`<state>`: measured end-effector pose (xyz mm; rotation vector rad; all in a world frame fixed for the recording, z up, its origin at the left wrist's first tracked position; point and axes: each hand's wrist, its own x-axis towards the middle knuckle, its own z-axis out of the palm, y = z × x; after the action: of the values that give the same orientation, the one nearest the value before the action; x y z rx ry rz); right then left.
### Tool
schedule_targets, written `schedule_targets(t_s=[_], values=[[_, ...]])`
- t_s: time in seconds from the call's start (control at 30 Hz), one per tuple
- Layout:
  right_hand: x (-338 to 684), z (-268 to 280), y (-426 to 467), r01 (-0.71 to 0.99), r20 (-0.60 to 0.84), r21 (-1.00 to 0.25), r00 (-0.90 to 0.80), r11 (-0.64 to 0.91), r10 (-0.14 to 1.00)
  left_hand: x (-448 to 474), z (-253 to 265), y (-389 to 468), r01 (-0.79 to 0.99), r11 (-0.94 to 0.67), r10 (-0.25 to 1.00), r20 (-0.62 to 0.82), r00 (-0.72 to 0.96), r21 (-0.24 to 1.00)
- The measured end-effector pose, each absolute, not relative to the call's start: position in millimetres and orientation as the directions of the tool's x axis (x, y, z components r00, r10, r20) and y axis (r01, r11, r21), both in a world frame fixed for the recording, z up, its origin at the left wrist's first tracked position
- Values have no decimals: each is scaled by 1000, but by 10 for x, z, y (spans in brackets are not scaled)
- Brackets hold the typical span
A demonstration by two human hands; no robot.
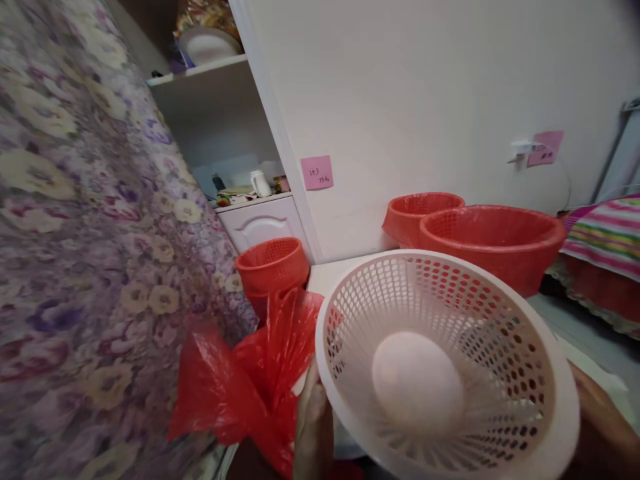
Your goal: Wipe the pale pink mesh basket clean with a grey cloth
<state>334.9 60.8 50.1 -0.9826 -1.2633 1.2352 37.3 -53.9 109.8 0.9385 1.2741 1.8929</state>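
Both hands, left [313,427] and right [603,427], grip opposite rims of the tilted white basket [500,320].

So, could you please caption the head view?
Both hands hold a white basket and red plastic bag near three red baskets.

There is one view, from the person's head, looking forward and down, and rolled so the room leans. It sits very near the white basket [445,360], which fills the frame from the centre out to 5 o'clock. The left hand [313,427] shows at 6 o'clock and the right hand [600,427] at 4 o'clock, both cut by the lower edge. A red bag [250,380] lies near at 7 o'clock. Farther off, the red baskets [490,240] stand at 2 o'clock before the wall [425,87], the shelf [220,120] shows at 11 o'clock, and a floral cloth [75,233] fills 9 o'clock.
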Motion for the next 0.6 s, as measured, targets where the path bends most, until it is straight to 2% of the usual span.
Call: schedule_targets(t_s=[0.07,0.1,0.2,0.27,0.33,0.5,0.6], values=[[3291,384,678,-263,107,-962,-113,74,988,344,1049,-502,-102,-289,847,205,-490,952],[3279,312,713,-283,116,-956,-134,75,984,335,1019,-490,-85,-277,861,208,-464,957],[3285,126,773,-195,174,-972,-200,135,964,333,912,-480,-60,-256,895,213,-393,965],[3288,50,755,-143,162,-981,-223,132,961,346,842,-491,-27,-229,901,201,-384,973],[3269,-7,704,-132,115,-987,-203,89,972,349,791,-516,7,-178,897,165,-410,984],[3187,-215,553,-137,-116,-981,-152,-138,981,159,732,-717,37,-94,856,100,-506,995],[3130,-412,454,-10,-199,-978,-275,-210,941,-100,682,-981,109,15,731,64,-680,994]])
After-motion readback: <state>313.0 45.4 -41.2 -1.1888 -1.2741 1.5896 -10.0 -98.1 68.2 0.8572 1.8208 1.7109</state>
